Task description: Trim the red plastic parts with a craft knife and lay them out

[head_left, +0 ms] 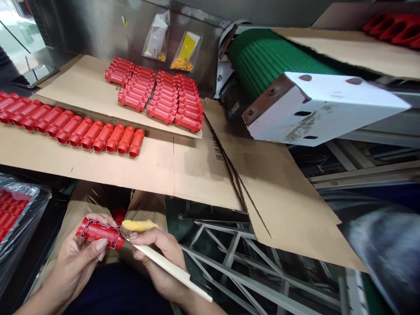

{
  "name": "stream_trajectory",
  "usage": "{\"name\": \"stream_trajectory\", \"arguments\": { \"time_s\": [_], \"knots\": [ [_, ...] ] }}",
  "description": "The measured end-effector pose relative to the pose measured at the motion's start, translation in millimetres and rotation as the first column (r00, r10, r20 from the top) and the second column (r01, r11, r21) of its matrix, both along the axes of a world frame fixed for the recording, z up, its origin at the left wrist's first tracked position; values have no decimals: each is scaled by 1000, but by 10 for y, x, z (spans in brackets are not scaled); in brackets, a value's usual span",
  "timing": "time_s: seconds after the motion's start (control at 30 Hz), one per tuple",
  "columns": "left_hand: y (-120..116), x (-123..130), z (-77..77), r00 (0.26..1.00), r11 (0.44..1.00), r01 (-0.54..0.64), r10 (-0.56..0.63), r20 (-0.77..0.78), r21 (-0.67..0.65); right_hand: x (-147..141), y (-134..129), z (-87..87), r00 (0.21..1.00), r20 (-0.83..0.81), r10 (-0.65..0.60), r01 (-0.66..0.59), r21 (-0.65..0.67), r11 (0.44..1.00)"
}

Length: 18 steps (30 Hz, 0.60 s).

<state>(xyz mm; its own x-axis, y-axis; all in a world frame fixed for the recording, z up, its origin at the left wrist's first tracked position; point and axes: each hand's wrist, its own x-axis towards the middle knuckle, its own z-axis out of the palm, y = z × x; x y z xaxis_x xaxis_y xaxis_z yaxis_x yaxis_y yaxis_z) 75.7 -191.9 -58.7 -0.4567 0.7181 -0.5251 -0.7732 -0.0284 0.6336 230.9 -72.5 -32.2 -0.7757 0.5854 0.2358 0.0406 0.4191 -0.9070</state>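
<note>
Over my lap, my left hand (80, 251) grips a red plastic tube-shaped part (100, 233), its rectangular outlined side turned up. My right hand (164, 258) is closed around a slim tool (173, 267), apparently a knife, with a long off-white handle and a dark piece near its rear end. Its small metal tip meets or nearly meets the right end of the red part; actual contact cannot be made out. A yellow cover (139, 225), resembling a finger cot, sits on a finger of the right hand.
Cardboard sheets (197, 175) cover the bench, bearing a row of red tubes (82, 130) and a block of red parts (160, 94). Two bags (187, 51) with yellow items lie behind. A green conveyor (272, 57) stands right. A plastic-lined bin (24, 192) of red parts is at left.
</note>
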Motion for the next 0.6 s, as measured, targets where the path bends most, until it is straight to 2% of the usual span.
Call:
{"name": "stream_trajectory", "arguments": {
  "time_s": [0.03,0.1,0.2,0.23,0.3,0.37,0.43,0.47,0.53,0.6],
  "knots": [
    [5,0,0,1000,1000,-4,4,5,-9,-2,32,4,999,-9,32,-31,29,999],
    [16,-1,-7,1000,1000,-20,20,5,-22,-3,101,16,991,-26,130,-124,181,976],
    [35,-8,-23,999,999,-33,32,-20,-20,0,173,35,965,75,252,-261,402,878],
    [41,-11,-24,999,999,-29,29,-30,-18,1,183,37,959,106,262,-282,422,862],
    [49,-16,-18,999,1000,-23,23,-41,-12,2,186,32,967,67,246,-253,391,885],
    [49,-15,-8,998,1000,-14,14,-57,1,-1,176,22,979,-14,205,-195,256,947],
    [39,-10,-7,997,1000,7,-7,-81,7,-14,166,15,990,-17,139,-139,7,990],
    [31,-7,-11,995,1000,19,-19,-95,6,-26,163,13,994,3,110,-109,-140,984],
    [14,1,-25,991,999,36,-36,-127,-5,-67,164,6,998,14,68,-57,-401,914],
    [1,8,-39,985,999,39,-41,-168,-19,-127,171,-14,999,-25,34,-42,-576,817]
  ]
}}
